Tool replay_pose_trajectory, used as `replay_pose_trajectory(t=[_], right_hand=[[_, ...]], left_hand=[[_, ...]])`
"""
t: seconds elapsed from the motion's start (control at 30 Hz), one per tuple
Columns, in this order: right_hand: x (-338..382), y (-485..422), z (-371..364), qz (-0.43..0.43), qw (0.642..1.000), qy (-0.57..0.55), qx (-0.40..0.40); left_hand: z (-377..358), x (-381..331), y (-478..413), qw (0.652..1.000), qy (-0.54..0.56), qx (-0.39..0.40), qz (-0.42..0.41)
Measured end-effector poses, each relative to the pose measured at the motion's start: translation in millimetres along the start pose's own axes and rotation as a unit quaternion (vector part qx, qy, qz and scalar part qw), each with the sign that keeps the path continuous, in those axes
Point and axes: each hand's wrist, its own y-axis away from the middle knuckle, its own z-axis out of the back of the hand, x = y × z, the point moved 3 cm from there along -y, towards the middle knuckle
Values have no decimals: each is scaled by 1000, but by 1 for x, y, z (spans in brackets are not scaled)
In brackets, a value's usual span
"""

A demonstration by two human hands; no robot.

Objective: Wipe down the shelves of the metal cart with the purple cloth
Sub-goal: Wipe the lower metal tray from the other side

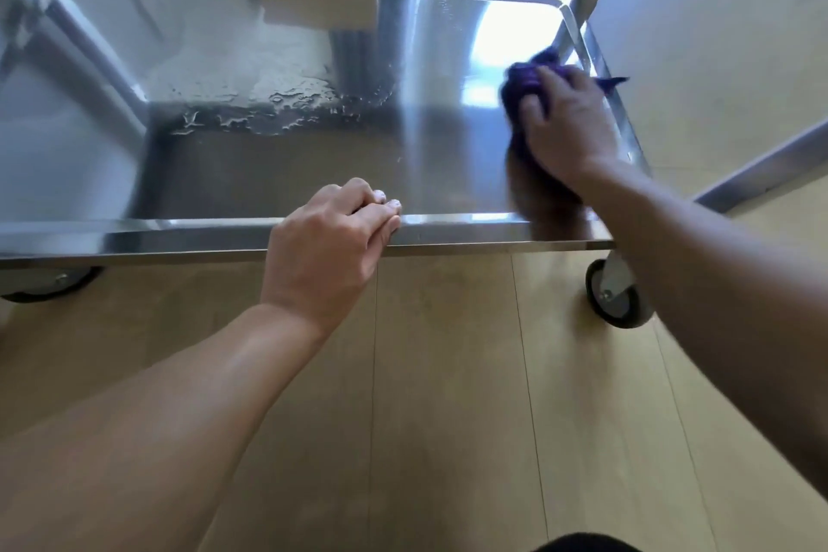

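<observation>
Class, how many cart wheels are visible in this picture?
2: the right wheel below the near corner of the shelf; the left wheel, partly hidden, below its near left edge. Others may be hidden.

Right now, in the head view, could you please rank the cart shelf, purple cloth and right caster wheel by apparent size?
Cart shelf
Purple cloth, partly hidden under the right hand
Right caster wheel, smallest

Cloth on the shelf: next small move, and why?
Probably sweep the cloth left toward the wet patch. The right hand holds it at the shelf's right edge, water beads lie left of centre, and the left hand holds the front rim.
</observation>
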Motion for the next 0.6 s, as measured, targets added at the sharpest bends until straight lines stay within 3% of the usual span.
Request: replay_pose_trajectory(t=[0.1,0.23,0.3,0.43,0.5,0.6], right_hand=[[-31,-10,8,-72,997,-26,5],[1,-27,-6,-87,996,-37,6],[47,-29,-21,-33,996,-71,31],[155,-7,-49,164,978,-90,91],[172,1,-54,201,970,-96,100],[145,-4,-48,187,972,-117,75]], left_hand=[[-1,0,0,1000,-1,-8,-2],[-2,0,0,1000,-2,-16,4],[-3,1,1,1000,-2,-23,0],[-3,2,0,999,-17,-36,-16],[-2,2,-1,999,-20,-33,-24],[-2,0,-1,999,-4,-29,-19]])
